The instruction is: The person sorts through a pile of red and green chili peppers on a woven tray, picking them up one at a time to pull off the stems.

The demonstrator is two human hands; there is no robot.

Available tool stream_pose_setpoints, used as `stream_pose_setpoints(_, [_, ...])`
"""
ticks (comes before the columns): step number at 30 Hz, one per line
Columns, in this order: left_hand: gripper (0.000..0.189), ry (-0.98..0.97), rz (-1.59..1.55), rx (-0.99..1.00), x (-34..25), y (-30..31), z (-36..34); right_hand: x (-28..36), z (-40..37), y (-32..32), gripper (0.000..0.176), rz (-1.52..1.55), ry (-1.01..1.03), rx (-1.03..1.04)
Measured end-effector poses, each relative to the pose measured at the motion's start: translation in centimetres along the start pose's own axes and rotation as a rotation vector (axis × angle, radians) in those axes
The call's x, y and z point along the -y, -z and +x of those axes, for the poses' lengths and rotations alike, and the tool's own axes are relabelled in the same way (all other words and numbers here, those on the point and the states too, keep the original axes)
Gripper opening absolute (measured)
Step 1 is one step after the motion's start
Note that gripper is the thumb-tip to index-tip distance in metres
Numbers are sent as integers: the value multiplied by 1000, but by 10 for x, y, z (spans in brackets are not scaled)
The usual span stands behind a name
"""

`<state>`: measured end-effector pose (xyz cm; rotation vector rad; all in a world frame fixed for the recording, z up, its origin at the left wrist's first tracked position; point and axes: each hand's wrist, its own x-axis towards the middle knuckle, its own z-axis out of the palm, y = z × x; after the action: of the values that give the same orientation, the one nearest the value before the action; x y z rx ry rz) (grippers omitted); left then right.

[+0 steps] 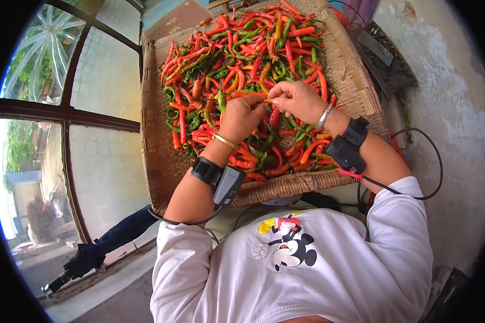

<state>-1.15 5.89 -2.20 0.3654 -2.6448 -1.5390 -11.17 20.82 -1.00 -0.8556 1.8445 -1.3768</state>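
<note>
Over a large woven basket tray (372, 102) heaped with red, green and orange chili peppers (199, 59), both hands meet near the middle. My left hand (241, 117) is closed in a pinch. Facing it, my right hand (300, 102) is closed too, thumb and forefinger pinched together. Between the fingertips runs a small orange-red chili pepper (269, 100), held from both sides. Most of that pepper is hidden by the fingers. Other chilies lie just below and around both hands, some curled and green, others long and red.
Window panes in a dark frame (64, 113) stand close on the left. A black cable (439, 161) loops from the right wrist device (346, 154). Another device (229, 185) is strapped to the left forearm. A dark bag-like object (385, 51) sits beyond the tray's right edge.
</note>
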Motion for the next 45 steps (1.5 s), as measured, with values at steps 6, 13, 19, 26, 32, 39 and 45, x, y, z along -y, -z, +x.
stream_pose_setpoints(6, [22, 354, -653, 341, -7, 16, 2, 7, -4, 6, 30, 909, 16, 17])
stream_pose_setpoints(13, [57, 213, -1320, -373, 11, 60, 23, -13, 3, 3, 29, -217, -19, 132])
stream_pose_setpoints(19, [38, 285, -585, 52, -10, 24, 7, -21, -7, -19, 22, -999, 105, 503])
stream_pose_setpoints(26, [25, -250, 430, 286, 2, -15, -6, -15, -8, -25, 24, -1152, 13, 662])
stream_pose_setpoints(32, [23, -197, 798, 415, -6, -14, -6, -2, -13, -28, 20, -1223, -2, 650])
stream_pose_setpoints(39, [35, -192, 870, 433, -8, -11, -12, 0, -14, -32, 19, -1330, -5, 676])
stream_pose_setpoints(45, [14, -288, 925, 421, -1, 6, -17, -4, -10, -28, 20, -1274, -20, 691])
